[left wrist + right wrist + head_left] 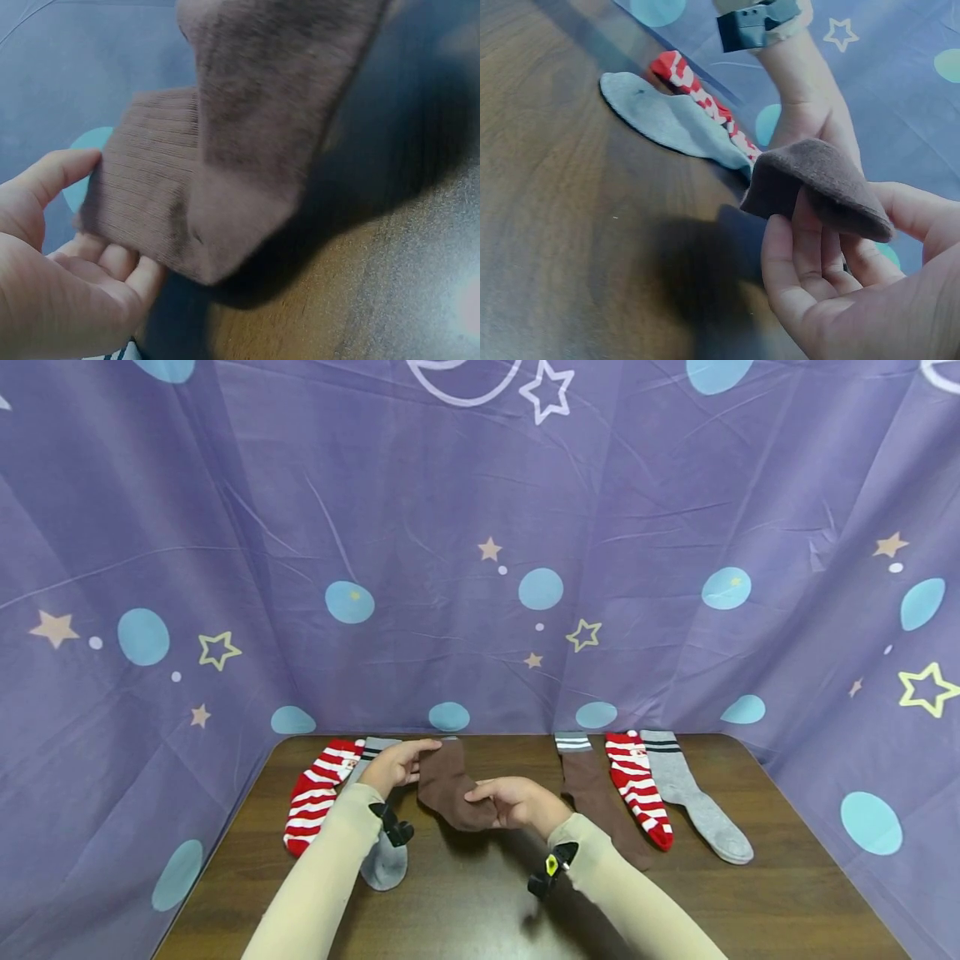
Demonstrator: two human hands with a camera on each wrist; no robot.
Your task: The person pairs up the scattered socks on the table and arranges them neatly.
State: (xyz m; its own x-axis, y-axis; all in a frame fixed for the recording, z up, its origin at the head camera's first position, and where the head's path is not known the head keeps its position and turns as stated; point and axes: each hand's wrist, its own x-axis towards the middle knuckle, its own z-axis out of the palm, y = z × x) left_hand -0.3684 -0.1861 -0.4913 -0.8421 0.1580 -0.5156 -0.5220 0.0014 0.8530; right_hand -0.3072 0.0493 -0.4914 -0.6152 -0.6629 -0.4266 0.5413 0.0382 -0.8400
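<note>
A brown sock [447, 783] is held up above the table between both hands. My left hand [395, 767] pinches its ribbed cuff end; in the left wrist view the thumb lies at the cuff's edge, with the fingers [116, 259] below. At the toe end, my right hand [521, 802] pinches the sock with the thumb on top and the fingers underneath. The right wrist view shows the toe part [810, 172] bent over those fingers. Another brown sock [592, 789], with a grey striped cuff, lies flat to the right of my right hand.
Left on the wooden table [465, 902] lie a red-and-white striped sock [306, 806] and a grey sock [385, 864], partly hidden by my left arm. Matching striped [637, 785] and grey socks [690, 793] lie at the right. A purple patterned curtain [435, 660] stands behind.
</note>
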